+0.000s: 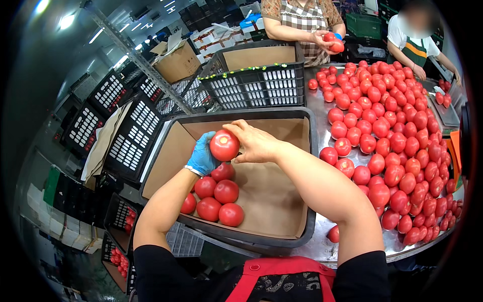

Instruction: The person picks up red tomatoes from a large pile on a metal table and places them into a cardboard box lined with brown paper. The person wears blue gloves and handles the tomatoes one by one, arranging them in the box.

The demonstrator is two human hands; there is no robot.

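A large red tomato is held up over a black plastic crate lined with brown cardboard. My left hand, in a blue glove, grips its left side. Bare, my right hand curls its fingers at the tomato's upper right, with the thumb near its lower right. The tomato's pale bottom spot or stem scar faces up. Beneath my hands, several tomatoes lie in the left part of the crate, some partly hidden by my left hand and forearm.
Right of the crate, a big heap of tomatoes covers a metal table. Another cardboard-lined black crate stands beyond. Two people work across the table; one holds tomatoes. At left are a metal post and stacked crates.
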